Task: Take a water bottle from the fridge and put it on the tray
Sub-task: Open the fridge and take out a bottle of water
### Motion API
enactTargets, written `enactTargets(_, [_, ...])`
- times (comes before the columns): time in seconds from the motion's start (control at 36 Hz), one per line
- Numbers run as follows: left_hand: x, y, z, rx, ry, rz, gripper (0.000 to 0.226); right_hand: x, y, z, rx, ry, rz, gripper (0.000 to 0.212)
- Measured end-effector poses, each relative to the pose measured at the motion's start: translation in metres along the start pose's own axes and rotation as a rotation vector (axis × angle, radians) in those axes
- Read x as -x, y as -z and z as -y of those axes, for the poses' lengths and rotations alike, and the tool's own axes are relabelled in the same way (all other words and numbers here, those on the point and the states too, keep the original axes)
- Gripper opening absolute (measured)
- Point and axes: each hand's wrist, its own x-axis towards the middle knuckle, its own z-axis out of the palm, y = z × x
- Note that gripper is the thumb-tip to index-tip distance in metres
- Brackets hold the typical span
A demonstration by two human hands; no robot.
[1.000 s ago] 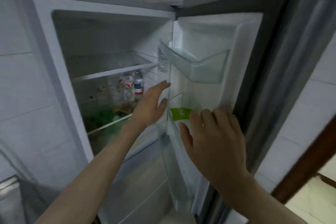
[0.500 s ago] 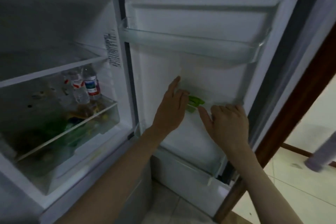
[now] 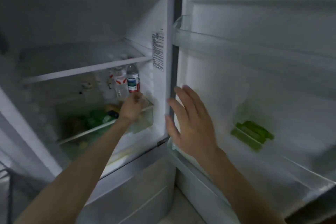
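Observation:
The fridge stands open. A clear water bottle [image 3: 132, 80] with a blue and red label stands upright on the middle shelf, near the right inner wall. My left hand [image 3: 131, 108] reaches in and meets the bottle's lower part, hiding its base. Blur keeps me from seeing whether the fingers are closed around it. My right hand [image 3: 189, 120] hovers with fingers spread in front of the hinge side of the open door [image 3: 254, 82], holding nothing. No tray is in view.
A second clear bottle [image 3: 120, 82] with a red and white label stands just left of the first. Green packets [image 3: 98, 117] lie under the glass shelf. A green item [image 3: 251, 134] sits in the lower door bin. An upper door bin [image 3: 236, 42] juts out.
My left hand left the door and went deep into the fridge to the labelled bottle. My right hand came off the door bin and spread open. The view swung left.

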Motion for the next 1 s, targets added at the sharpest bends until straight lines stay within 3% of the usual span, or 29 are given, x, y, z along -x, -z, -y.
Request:
enactTargets(0.14, [-0.045,0.027,0.028,0.022,0.174,-0.072,0.023,-0.044,-0.111,-0.054,0.104,-0.196,0.064,0.058])
enactTargets(0.31, [-0.107,0.042,0.038,0.198,0.22,-0.179,0.061,-0.049,-0.177,-0.091,0.159,-0.179,-0.146,0.058])
enactTargets(0.39, [-0.137,0.044,0.037,0.223,0.223,-0.252,0.06,-0.046,-0.186,-0.096,0.172,-0.174,-0.214,0.064])
enactTargets(0.5, [-0.171,0.043,0.033,0.198,0.185,-0.312,0.04,-0.047,-0.187,-0.097,0.169,-0.157,-0.235,0.069])
enactTargets(0.61, [-0.194,0.038,0.036,0.171,0.179,-0.321,0.086,-0.05,-0.185,-0.094,0.177,-0.151,-0.242,0.069])
enactTargets(0.78, [-0.204,0.035,0.05,-0.083,0.221,-0.331,0.102,-0.052,-0.185,-0.091,0.163,-0.142,-0.259,0.064])
enactTargets(1.0, [-0.174,0.031,0.058,0.153,0.212,-0.329,0.082,-0.052,-0.183,-0.088,0.174,-0.155,-0.248,0.065])
